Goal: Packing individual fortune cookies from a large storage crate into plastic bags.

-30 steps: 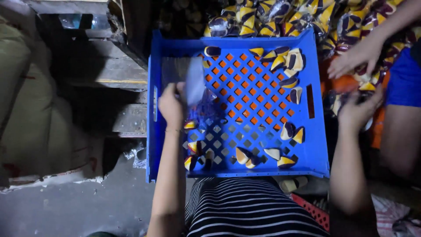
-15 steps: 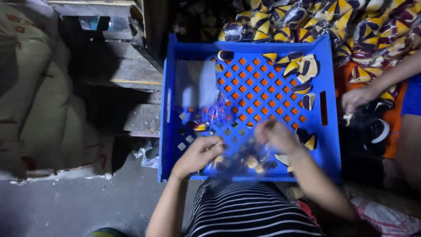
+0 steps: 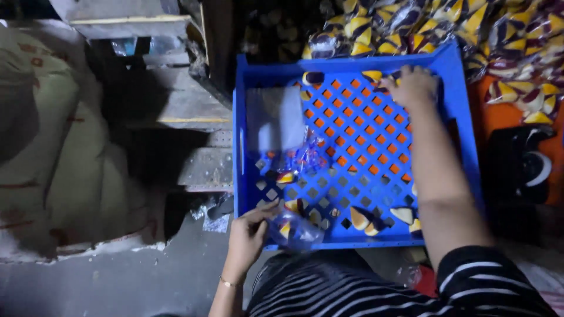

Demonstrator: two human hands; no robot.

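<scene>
Clear plastic bag point(image 3: 294, 229) held in left hand point(image 3: 247, 240), lying crosswise.

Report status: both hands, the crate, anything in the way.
Left hand pinches clear bag at crate near edge. Right hand reaches the far corner, over wedge pieces. Nothing blocking either hand.

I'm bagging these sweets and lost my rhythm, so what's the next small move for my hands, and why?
Probably close the right hand on a wrapped sweet by the far wall of the blue crate and carry it back. That hand rests at the far corner among the sweets, while the left hand holds a clear plastic bag at the near edge with only a piece or so visible inside.
</scene>
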